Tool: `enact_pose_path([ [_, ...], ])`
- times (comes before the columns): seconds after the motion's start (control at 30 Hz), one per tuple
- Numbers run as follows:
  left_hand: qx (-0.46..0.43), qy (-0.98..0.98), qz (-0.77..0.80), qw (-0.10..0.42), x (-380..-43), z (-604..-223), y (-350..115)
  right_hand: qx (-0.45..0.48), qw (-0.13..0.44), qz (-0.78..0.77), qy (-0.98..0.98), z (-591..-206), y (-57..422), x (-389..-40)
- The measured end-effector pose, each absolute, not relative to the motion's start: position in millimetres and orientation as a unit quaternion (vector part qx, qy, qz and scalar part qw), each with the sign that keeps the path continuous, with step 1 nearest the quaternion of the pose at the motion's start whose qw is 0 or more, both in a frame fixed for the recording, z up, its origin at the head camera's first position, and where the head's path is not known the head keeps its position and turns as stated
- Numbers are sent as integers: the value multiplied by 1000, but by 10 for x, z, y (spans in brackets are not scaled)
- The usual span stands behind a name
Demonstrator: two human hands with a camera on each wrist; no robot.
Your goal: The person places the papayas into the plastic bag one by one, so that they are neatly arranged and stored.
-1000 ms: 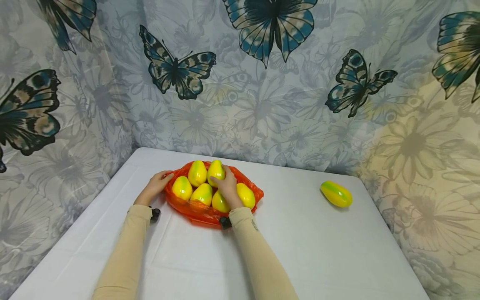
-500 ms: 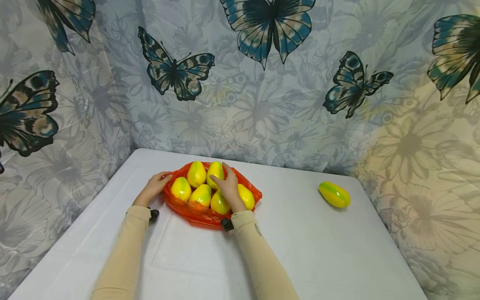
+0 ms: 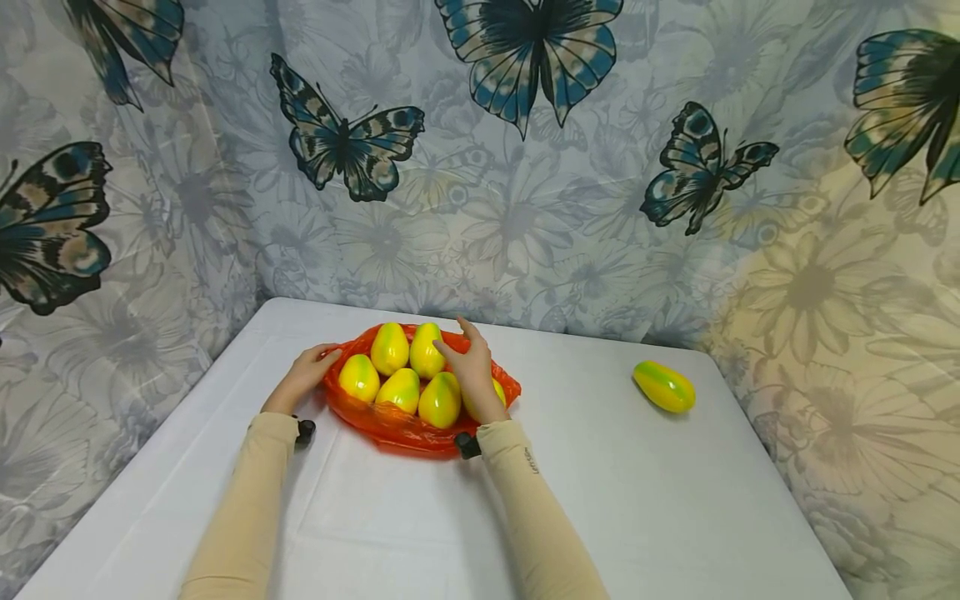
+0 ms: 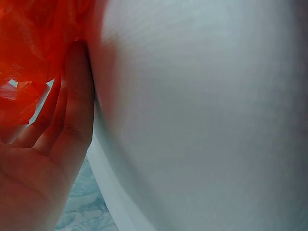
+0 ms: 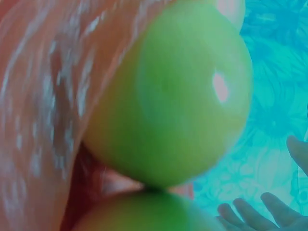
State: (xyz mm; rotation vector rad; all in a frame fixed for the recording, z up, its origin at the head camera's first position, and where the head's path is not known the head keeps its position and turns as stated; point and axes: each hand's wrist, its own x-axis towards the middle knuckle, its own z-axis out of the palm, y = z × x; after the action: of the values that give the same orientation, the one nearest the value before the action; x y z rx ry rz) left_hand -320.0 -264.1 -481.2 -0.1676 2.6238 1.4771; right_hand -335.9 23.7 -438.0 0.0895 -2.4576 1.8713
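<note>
In the head view, an orange-red plastic bag (image 3: pixel 405 442) lies spread on the white table and holds several glossy, pear-shaped yellow-green fruits (image 3: pixel 398 390). At the bag's left rim, my left hand (image 3: pixel 300 377) grips the film between thumb and fingers. Its fingers (image 4: pixel 77 101) look fairly straight in the left wrist view, where the thumb is out of sight. Over the bag's right side is my right hand (image 3: pixel 472 375), fingers spread and holding nothing. It partly hides the rightmost fruit (image 3: pixel 498 392). One fruit (image 5: pixel 187 96) fills much of the right wrist view.
A longer yellow-green fruit (image 3: pixel 664 387) lies alone on the right of the white table (image 3: pixel 645 500). Behind and beside the table hangs a butterfly-patterned cloth (image 3: pixel 517 225).
My right hand has let go of the back fruit in the bag and moved right, its fingers spreading. My left hand has stayed at the bag's left rim.
</note>
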Motion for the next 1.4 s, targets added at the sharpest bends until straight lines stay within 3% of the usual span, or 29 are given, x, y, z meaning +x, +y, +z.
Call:
enact_pose_path([
  [0.23,-52,868,489,64,-3197,-4815,-2638,47,71,593,-800,-4382,464,-3381],
  [1.4,-40,876,478,56,-3189,-4790,-2637,-28,145,530,-835,-4566,2188,-3451],
])
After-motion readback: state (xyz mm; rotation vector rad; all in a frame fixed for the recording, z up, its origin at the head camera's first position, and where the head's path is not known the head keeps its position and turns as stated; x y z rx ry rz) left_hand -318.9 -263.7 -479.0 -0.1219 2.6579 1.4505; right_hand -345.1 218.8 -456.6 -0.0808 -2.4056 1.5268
